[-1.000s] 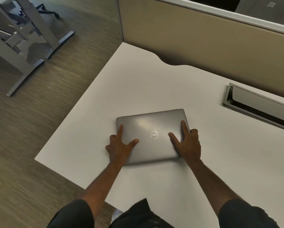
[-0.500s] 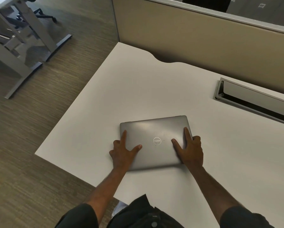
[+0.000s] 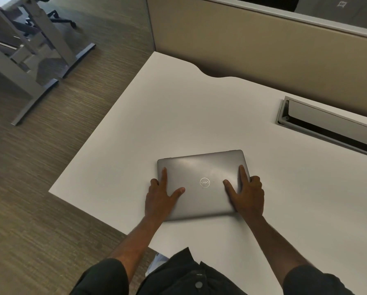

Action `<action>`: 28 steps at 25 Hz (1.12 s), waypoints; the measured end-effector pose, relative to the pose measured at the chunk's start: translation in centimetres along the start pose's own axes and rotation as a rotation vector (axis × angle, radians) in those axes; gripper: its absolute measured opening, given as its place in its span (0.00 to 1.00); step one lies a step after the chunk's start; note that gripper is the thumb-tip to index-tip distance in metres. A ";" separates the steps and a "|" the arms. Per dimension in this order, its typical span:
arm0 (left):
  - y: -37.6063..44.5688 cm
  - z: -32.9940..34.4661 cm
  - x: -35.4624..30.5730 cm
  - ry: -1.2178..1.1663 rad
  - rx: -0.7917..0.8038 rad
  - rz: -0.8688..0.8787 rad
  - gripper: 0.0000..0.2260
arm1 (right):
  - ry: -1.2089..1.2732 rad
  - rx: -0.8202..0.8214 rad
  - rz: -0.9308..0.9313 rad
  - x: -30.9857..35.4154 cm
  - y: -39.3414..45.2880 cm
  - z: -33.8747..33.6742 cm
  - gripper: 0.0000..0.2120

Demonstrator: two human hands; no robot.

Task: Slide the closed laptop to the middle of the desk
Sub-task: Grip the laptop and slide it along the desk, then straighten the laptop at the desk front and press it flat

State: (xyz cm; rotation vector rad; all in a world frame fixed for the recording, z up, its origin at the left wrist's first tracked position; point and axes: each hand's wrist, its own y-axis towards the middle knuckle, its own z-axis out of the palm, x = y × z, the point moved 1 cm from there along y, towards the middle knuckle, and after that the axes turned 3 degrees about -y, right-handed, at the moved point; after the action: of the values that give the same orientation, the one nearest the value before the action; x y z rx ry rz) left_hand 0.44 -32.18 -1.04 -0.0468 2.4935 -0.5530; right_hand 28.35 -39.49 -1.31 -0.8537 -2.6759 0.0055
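Both hands are clamped on the closed grey metal laptop (image 3: 199, 167): left hand (image 3: 159, 199) at its left edge, right hand (image 3: 249, 196) at its right, thumbs and index fingers laid on the lid, other fingers curled over the sides. It is laid flat on the white desk (image 3: 178, 116), near the front edge. A grey cable slot (image 3: 327, 126) is seen beyond.

Your laptop (image 3: 199, 167) is matte grey with a round silver logo (image 3: 204, 182); the desk (image 3: 157, 116) is plain white. The partition (image 3: 242, 45) is beige. The floor (image 3: 40, 167) is brown-grey with fine streaks, possibly a woodgrain print. Your sleeves (image 3: 106, 277) look black, and the cable hatch frame (image 3: 284, 119) is light grey.
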 end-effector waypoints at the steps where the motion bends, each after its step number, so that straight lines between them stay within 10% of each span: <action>1: 0.0 0.0 -0.1 0.018 0.007 0.002 0.44 | -0.031 -0.017 -0.011 0.0 -0.1 0.0 0.37; 28: -2.2 0.6 -2.7 0.480 -0.159 0.071 0.40 | -0.164 -0.008 -0.289 0.6 -0.1 0.3 0.39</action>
State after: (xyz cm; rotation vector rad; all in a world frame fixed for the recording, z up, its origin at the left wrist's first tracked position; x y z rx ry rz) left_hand 2.83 -33.97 0.83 0.1275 2.9884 -0.3657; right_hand 27.78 -39.21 -1.40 -0.4795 -2.9315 -0.0040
